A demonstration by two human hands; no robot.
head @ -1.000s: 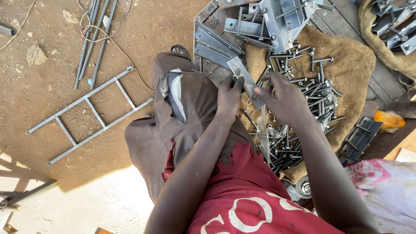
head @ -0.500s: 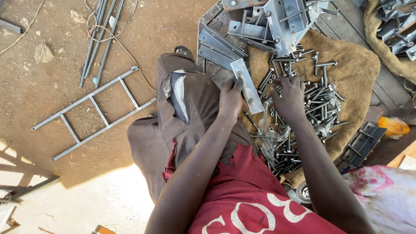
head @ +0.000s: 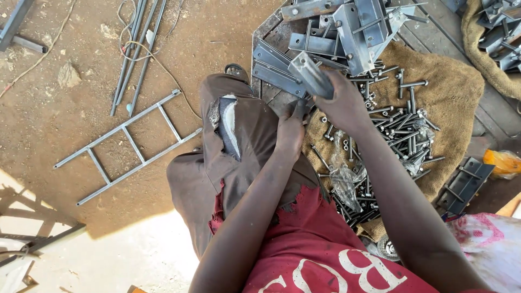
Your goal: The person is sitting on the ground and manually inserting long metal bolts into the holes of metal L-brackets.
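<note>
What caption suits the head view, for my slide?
Right hand lifts a steel bracket above bolts on burlap.

Bare dirt floor [head: 81,49] (sunlit), long shadows

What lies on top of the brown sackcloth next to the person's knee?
On the sackcloth lie many long bolts and crumpled clear plastic. The right hand and forearm cover part of it.
</note>
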